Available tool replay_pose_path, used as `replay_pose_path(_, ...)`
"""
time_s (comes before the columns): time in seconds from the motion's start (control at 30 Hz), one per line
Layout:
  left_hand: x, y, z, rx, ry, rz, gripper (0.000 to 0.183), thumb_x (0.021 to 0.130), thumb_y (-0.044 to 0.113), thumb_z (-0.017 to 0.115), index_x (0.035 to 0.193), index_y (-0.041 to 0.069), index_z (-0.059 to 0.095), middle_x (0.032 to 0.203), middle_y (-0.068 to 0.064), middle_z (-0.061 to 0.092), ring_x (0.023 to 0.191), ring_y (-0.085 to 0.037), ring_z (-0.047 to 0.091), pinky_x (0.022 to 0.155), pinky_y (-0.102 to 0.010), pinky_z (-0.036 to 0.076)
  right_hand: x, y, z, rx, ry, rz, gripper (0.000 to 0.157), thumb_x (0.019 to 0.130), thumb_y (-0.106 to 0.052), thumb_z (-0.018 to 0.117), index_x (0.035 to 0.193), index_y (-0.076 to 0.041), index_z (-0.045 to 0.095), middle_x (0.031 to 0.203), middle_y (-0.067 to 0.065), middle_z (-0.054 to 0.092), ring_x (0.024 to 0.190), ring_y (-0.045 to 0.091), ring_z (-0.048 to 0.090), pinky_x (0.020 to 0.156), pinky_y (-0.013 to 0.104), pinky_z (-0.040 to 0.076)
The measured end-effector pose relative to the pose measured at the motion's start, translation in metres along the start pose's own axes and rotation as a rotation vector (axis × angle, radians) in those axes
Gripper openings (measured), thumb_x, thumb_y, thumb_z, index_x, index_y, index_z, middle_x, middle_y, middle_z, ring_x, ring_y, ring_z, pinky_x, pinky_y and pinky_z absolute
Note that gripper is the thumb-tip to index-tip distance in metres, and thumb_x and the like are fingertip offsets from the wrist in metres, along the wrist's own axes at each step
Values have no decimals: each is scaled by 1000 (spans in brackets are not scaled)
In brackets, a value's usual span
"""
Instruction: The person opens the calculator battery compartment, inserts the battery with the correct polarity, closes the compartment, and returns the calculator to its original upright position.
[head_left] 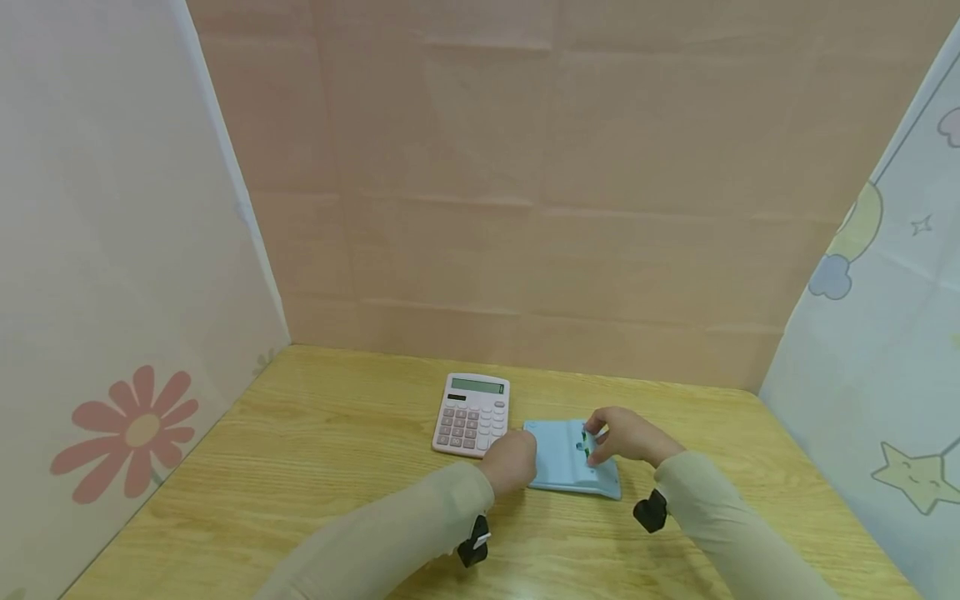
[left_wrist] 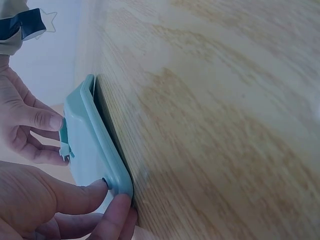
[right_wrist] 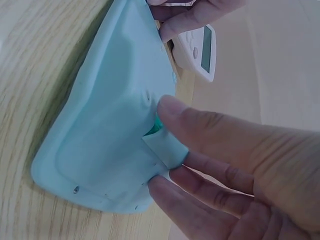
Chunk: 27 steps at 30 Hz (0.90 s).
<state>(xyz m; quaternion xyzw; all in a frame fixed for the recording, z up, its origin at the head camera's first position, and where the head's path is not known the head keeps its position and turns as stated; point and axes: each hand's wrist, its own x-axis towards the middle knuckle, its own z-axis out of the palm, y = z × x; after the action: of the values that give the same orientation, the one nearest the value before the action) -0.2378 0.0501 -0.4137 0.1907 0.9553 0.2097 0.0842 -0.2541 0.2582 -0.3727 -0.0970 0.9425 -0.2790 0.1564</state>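
Note:
A light-blue calculator [head_left: 553,457] lies on the table, its back with small screw holes turned up. My left hand [head_left: 511,461] grips its left edge, the thumb [left_wrist: 85,196] on top and the fingers at the rim. Over its right half, my right hand [head_left: 630,435] pinches a small light-blue battery cover [right_wrist: 169,147] between thumb and fingers. The cover is tilted up from the back, and something green [right_wrist: 156,126] shows beside it. What lies under the cover is mostly hidden by the fingers.
A pink calculator [head_left: 471,414] lies face up just left of the blue one, its display showing a digit. The wooden table [head_left: 322,442] meets a plain back wall [head_left: 510,208], with patterned cloth walls on both sides.

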Motion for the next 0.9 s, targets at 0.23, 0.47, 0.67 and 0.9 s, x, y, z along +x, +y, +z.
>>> replay_pose_path(0.23, 1, -1, 1, -13, -7, -9, 21, 89, 1, 59, 69, 6, 56, 59, 0, 46, 51, -12, 41, 45, -23, 32, 4, -6, 1, -62, 4, 15, 48, 69, -9, 86, 109, 0, 60, 106, 9, 61, 98, 30, 63, 80, 43, 53)
replay_pose_path(0.47, 0, 0, 1, -17, -6, -5, 22, 89, 1, 59, 68, 6, 56, 58, 0, 45, 51, -12, 40, 45, -23, 31, 8, -12, 1, -136, 8, 26, 47, 67, -8, 87, 103, -4, 58, 99, 8, 57, 88, 22, 58, 74, 38, 50)
replay_pose_path(0.67, 1, -1, 1, -5, 1, 1, 19, 89, 1, 59, 70, 6, 57, 60, -1, 48, 53, -13, 41, 46, -23, 33, 8, -17, 1, -198, 11, 40, 46, 66, -7, 87, 100, -5, 57, 96, 8, 56, 81, 22, 52, 69, 37, 47)
replay_pose_path(0.9, 1, -3, 2, -12, 4, 15, 19, 88, 0, 60, 70, 5, 56, 59, -1, 46, 52, -12, 40, 45, -23, 32, 10, -20, 3, -247, 4, 26, 43, 65, -6, 88, 96, -5, 57, 95, 9, 57, 82, 22, 53, 71, 39, 48)
